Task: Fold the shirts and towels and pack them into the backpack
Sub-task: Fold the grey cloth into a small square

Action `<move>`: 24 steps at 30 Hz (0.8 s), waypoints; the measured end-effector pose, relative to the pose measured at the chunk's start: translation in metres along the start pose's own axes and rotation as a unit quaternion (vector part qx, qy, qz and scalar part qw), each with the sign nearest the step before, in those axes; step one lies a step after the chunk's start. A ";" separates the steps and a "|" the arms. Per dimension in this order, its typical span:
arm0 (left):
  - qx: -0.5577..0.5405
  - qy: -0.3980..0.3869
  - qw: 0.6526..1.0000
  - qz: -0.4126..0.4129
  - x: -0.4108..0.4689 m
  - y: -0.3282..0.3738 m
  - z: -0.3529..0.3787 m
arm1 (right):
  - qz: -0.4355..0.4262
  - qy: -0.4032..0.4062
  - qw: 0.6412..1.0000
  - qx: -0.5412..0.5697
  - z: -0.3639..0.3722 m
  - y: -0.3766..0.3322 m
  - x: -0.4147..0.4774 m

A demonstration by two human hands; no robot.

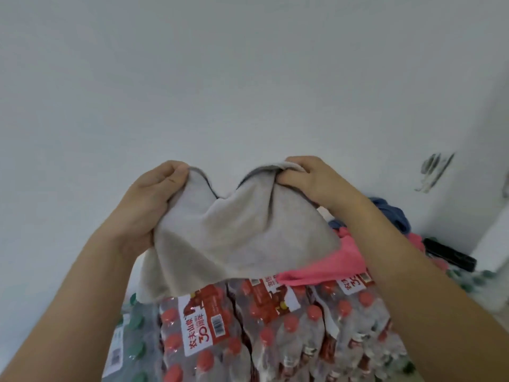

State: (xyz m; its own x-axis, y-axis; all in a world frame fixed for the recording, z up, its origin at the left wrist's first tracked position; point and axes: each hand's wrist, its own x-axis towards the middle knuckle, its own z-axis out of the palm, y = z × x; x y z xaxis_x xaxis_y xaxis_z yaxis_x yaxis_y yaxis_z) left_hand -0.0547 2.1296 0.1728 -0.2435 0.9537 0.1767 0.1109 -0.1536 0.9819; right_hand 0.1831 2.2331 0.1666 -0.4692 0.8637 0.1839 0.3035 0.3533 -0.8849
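A light grey towel [237,232] hangs in the air in front of a white wall. My left hand [148,199] pinches its upper left corner between thumb and fingers. My right hand [311,180] grips the upper right corner, fingers curled over the edge. The cloth sags between the two hands and drapes down toward the bottle packs. A pink cloth [327,266] lies below and to the right of the towel, and a blue garment [391,213] is bunched behind my right forearm. No backpack is visible.
Shrink-wrapped packs of red-capped water bottles [275,334] fill the surface under the towel. Green-capped bottles [135,332] stand at the left. A black object [451,255] lies by the wall corner at the right.
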 end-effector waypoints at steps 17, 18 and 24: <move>0.400 -0.289 0.854 -0.168 -0.081 -0.093 -0.065 | 0.151 0.196 0.948 -0.200 0.027 0.138 -0.040; 0.403 -0.297 0.848 -0.176 -0.088 -0.095 -0.073 | 0.158 0.187 0.945 -0.216 0.029 0.140 -0.039; 0.032 -0.130 0.970 -0.205 -0.144 -0.116 -0.132 | 0.213 0.001 0.975 -0.070 0.052 0.127 -0.031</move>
State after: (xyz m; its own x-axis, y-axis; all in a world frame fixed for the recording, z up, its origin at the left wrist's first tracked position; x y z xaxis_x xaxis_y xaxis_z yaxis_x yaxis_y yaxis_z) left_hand -0.1598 1.9756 0.0429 -0.0295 0.9655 -0.2587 0.1183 0.2603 0.9583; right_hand 0.1925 2.2327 0.0266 -0.2753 0.9431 -0.1864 0.5801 0.0084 -0.8145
